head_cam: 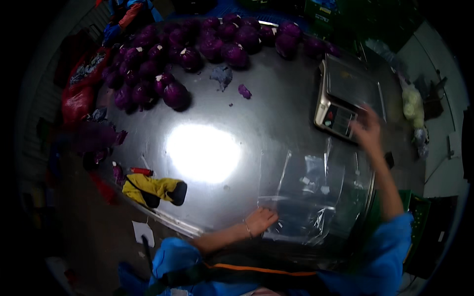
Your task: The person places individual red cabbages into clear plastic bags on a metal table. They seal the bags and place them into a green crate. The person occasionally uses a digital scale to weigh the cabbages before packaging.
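My left hand (260, 221) lies low over the steel table (237, 111), at the near left edge of some flat, clear plastic bags (303, 218). Whether its curled fingers grip the plastic is hard to see. Blurred by motion, my right hand (366, 131) hovers at the key panel of a digital weighing scale (354, 79), fingers apart and nothing visible in them. The scale's platter carries no cabbage. Heaped along the table's far and left sides are several trimmed red cabbages (211, 48).
Yellow and black work gloves (157, 188) lie at the near left beside a red-handled tool (141, 171). Loose cabbage leaves (221, 76) dot the table. A red mesh sack (78, 103) stands left; a green crate (416, 211) is at right. Another person's gloved hand (111, 32) shows far left.
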`<state>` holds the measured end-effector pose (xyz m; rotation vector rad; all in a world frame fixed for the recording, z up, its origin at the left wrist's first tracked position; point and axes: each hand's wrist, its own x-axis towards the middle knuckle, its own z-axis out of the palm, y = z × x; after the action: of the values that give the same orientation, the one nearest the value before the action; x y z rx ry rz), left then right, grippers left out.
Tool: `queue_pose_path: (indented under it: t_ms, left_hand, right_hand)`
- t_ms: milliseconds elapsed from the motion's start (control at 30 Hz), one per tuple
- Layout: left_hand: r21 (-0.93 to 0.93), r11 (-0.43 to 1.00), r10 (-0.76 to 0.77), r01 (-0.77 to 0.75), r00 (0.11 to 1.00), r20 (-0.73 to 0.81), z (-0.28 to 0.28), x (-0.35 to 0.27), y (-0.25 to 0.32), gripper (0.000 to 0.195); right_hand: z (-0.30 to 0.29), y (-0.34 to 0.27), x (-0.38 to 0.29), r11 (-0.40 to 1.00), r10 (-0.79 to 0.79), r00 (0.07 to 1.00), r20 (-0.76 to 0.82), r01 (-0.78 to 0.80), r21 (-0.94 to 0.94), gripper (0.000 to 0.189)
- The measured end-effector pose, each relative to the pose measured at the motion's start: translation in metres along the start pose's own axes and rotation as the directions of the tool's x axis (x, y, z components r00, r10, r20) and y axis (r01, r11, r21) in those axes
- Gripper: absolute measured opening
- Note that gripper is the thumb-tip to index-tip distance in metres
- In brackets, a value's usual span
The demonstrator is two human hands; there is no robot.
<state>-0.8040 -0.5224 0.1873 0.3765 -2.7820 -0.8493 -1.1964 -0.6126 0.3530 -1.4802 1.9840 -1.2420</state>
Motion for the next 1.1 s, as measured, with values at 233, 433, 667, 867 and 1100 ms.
queue_pose_path:
  t_ms: [233,433,667,867,1100]
  left_hand:
    - [-0.163,0.986,-0.036,0.032,0.999,-0.018,0.011,-0.011,-0.025,0.031]
    - [-0.390,0.919,-0.116,0.047,0.981,-0.155,0.031,-0.020,-0.037,0.036]
    - [-0.505,0.850,-0.226,0.147,0.969,-0.097,0.008,-0.017,-0.042,0.038]
    - [-0.223,0.963,0.012,0.152,0.802,0.597,-0.047,0.014,-0.035,0.015]
    - [-0.137,0.990,0.019,0.019,0.962,0.273,-0.025,-0.018,-0.010,0.053]
  right_hand:
    - [0.343,-0.052,0.239,0.969,-0.005,0.998,0.064,0.021,-0.247,0.129]
    - [0.412,-0.031,0.298,0.873,-0.016,0.995,0.095,0.060,-0.484,0.106]
    - [0.341,-0.005,0.223,0.236,0.268,0.808,0.524,-0.583,0.778,0.076]
    - [0.166,-0.010,-0.080,-0.026,0.039,0.938,0.345,-0.344,0.939,0.087]
    - [0.080,-0.085,-0.359,-0.100,0.658,0.509,0.555,-0.672,0.734,0.070]
